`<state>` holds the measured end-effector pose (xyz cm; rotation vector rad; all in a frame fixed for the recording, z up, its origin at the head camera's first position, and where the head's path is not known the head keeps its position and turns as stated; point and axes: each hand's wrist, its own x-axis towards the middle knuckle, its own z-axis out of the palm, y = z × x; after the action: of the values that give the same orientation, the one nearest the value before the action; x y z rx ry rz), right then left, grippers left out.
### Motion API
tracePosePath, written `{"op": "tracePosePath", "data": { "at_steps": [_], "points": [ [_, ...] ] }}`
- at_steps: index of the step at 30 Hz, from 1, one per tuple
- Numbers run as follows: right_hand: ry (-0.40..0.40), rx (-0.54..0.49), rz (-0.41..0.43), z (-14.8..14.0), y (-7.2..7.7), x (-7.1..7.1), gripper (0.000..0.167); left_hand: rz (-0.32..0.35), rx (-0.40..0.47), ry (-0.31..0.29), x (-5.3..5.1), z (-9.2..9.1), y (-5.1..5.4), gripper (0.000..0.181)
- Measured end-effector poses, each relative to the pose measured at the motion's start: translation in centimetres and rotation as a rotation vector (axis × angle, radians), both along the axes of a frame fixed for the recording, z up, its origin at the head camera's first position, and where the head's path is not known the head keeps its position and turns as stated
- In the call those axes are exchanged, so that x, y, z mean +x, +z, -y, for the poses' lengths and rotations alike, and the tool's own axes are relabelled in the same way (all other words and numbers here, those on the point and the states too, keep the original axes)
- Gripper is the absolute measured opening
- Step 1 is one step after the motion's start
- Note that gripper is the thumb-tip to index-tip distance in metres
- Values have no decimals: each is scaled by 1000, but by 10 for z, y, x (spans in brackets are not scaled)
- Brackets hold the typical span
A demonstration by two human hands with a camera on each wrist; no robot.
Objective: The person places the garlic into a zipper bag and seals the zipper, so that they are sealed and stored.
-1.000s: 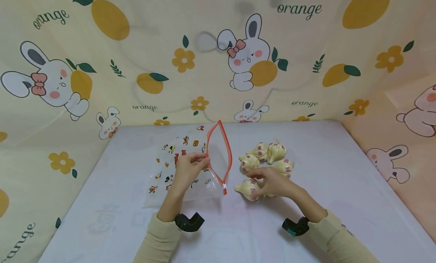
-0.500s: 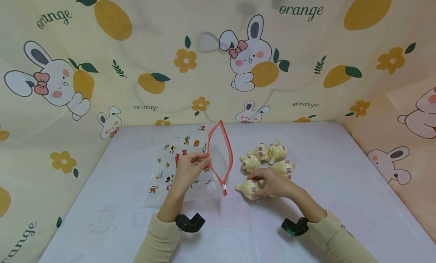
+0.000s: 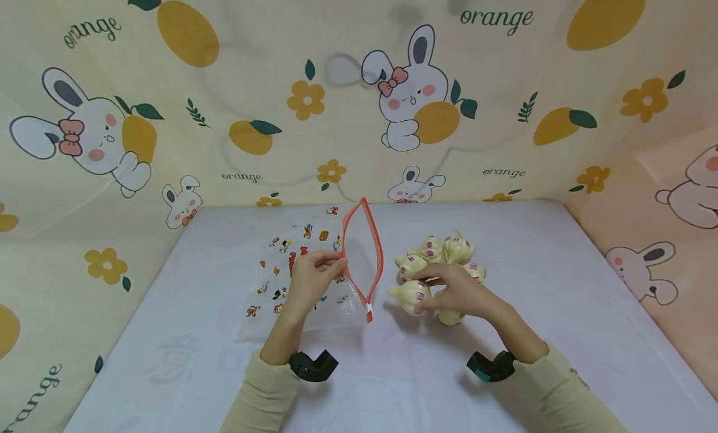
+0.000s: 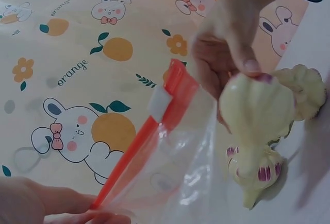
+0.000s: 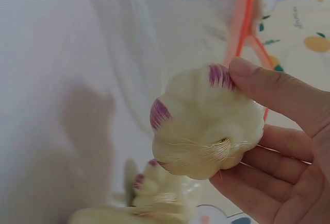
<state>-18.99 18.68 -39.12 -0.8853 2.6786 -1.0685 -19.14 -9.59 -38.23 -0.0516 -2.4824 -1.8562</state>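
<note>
While your left hand (image 3: 314,274) is pinching the bag (image 3: 276,280) left of centre, your right hand (image 3: 457,290) is gripping a garlic bulb (image 3: 411,296) lower right of centre. You're apparently bagging it, likely needing a leftward carry next.

Pale tabletop (image 3: 381,383) here, and on it lies a clear cartoon-printed bag (image 3: 272,282), its red rim (image 3: 378,240) gaping toward a tight cluster of garlic bulbs (image 3: 459,250): five resting there, it seems, though some are partly hidden.
</note>
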Motion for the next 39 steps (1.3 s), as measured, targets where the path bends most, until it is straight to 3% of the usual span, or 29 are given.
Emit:
{"op": "tracePosePath", "data": {
  "at_steps": [11, 22, 30, 39],
  "points": [
    [-24, -11, -66, 0, 17, -2, 53, -31, 5, 13, 0, -1, -1, 19],
    [-7, -114, -107, 6, 28, -5, 50, -20, 11, 4, -2, -2, -3, 18],
    [-21, -156, -49, 19, 30, -8, 51, -17, 10, 2, -2, -3, -4, 18],
    [-26, -172, -78, 35, 29, -16, 43, -47, 11, 11, 0, -4, -4, 18]
  ]
}}
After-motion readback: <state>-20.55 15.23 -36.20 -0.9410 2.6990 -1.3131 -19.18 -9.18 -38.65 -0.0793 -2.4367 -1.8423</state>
